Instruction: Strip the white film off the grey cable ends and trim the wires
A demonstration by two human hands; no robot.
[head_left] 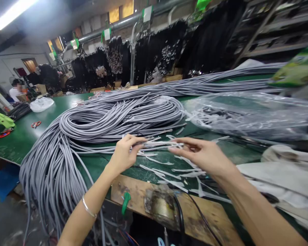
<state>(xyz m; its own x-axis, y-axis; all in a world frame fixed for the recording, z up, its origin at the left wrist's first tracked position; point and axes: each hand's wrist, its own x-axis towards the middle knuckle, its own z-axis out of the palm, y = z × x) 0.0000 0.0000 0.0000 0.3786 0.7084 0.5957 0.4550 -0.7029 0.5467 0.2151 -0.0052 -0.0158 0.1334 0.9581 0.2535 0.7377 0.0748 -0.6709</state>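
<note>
My left hand (125, 152) is closed, thumb and fingers pinching what looks like the end of a grey cable (97, 149). Thin white strands (160, 144) stretch from there to my right hand (199, 152), whose thumb and fingers pinch their far ends. Motion blur hides the exact grip. Loose white strips (164, 172) lie scattered on the green table below both hands. Behind my left hand rests a large looped bundle of grey cables (123, 119); many of its cables hang over the table's front edge.
A wooden board (205, 212) with a worn metal block (160, 206) is at the front edge. A clear plastic bag (259, 116) lies right, near a pale cloth (284, 174). Red-handled scissors (36, 124) rest left on the green table (48, 111). A person (17, 90) is far left.
</note>
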